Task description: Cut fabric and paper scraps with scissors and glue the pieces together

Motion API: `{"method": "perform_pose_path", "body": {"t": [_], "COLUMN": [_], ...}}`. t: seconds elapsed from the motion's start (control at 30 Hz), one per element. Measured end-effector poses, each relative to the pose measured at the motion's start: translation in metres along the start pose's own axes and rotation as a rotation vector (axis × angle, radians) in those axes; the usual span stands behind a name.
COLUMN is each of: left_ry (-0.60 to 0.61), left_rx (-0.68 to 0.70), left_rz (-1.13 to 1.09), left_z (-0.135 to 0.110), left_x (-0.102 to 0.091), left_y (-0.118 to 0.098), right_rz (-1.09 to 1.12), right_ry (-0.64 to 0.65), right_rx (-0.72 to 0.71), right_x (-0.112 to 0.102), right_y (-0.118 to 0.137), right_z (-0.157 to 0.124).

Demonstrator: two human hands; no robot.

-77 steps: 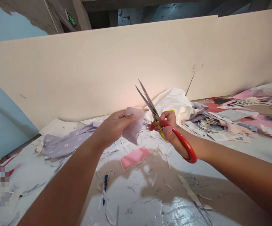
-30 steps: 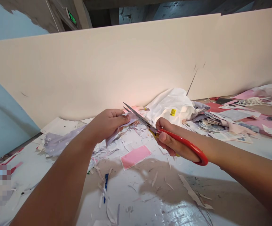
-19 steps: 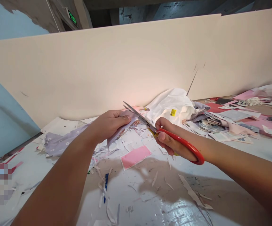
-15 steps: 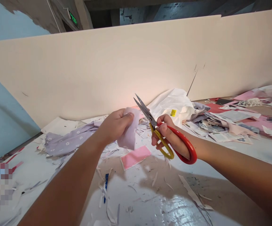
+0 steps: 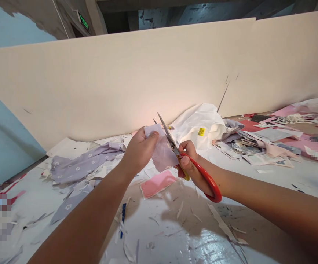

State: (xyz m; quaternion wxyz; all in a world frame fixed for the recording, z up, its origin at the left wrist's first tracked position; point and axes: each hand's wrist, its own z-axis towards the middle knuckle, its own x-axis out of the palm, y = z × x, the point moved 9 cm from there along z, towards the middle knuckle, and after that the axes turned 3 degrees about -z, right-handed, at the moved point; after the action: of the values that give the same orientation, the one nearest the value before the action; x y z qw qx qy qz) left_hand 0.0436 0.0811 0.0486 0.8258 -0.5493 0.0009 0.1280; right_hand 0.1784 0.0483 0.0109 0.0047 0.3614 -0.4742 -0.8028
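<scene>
Between thumb and fingers, my left hand [image 5: 140, 149] pinches a thin lilac piece of fabric [image 5: 163, 153], its flowered side partly showing. My right hand [image 5: 193, 163] grips scissors [image 5: 211, 183] with one red and one yellow handle. Their blades point up and away, slightly parted, at the right edge of the lilac piece; one blade passes partly behind it. Below the hands, a pink rectangular piece [image 5: 158, 184] with a pale border lies on the white table [image 5: 175, 234].
Lilac flowered fabric [image 5: 84, 161] lies at left among thin offcuts. A white plastic bag [image 5: 203, 123] with a yellow label sits against the beige panel [image 5: 120, 84]. Stacked fabric pieces [image 5: 247, 143] and pink scraps lie at right. A blue strip [image 5: 123, 216] lies in front.
The lilac piece has turned and spread to the right. The scissors have come to its edge, with their blades a little wider apart. More lilac flowered fabric shows beside my left forearm.
</scene>
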Motion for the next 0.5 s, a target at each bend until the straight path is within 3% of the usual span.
{"method": "perform_pose_path", "body": {"t": [0.27, 0.5], "left_ry": [0.111, 0.142], "left_rx": [-0.002, -0.017], "left_rz": [0.012, 0.123], "left_z": [-0.008, -0.011], "left_x": [0.015, 0.017], "left_y": [0.003, 0.002], "right_rz": [0.051, 0.034], "right_ry": [-0.1, -0.103], "right_rx": [0.007, 0.016], "right_x": [-0.002, -0.003], "right_y": [-0.014, -0.013], "right_z": [0.0, 0.001]}}
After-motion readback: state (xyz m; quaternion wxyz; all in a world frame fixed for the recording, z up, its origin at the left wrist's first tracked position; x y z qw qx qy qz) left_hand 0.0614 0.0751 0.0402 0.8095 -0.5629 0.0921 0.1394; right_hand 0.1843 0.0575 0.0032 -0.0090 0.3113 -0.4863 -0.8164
